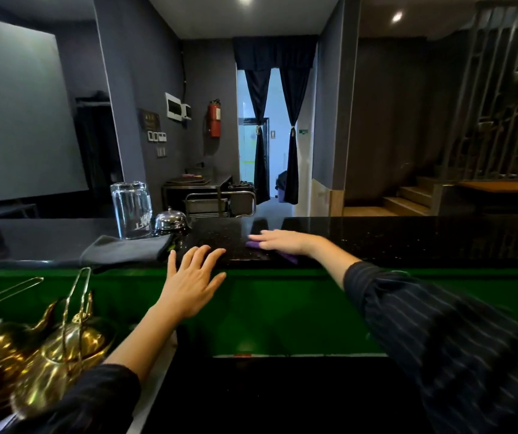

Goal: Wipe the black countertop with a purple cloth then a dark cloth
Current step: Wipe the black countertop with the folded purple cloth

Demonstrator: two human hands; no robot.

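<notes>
The black countertop [392, 239] runs across the middle of the view above a green front panel. My right hand [279, 241] lies flat on a purple cloth [289, 256], pressing it to the counter; only small purple edges show under the palm. My left hand [193, 281] hovers at the counter's near edge with fingers spread and nothing in it. A folded dark cloth [126, 250] rests on the counter just left of my left hand, apart from it.
An upturned clear glass [131, 209] and a chrome call bell [170, 219] stand behind the dark cloth. Brass teapots [48, 349] with tall handles crowd the lower left. A service cart [220, 198] and a curtained doorway lie beyond the counter.
</notes>
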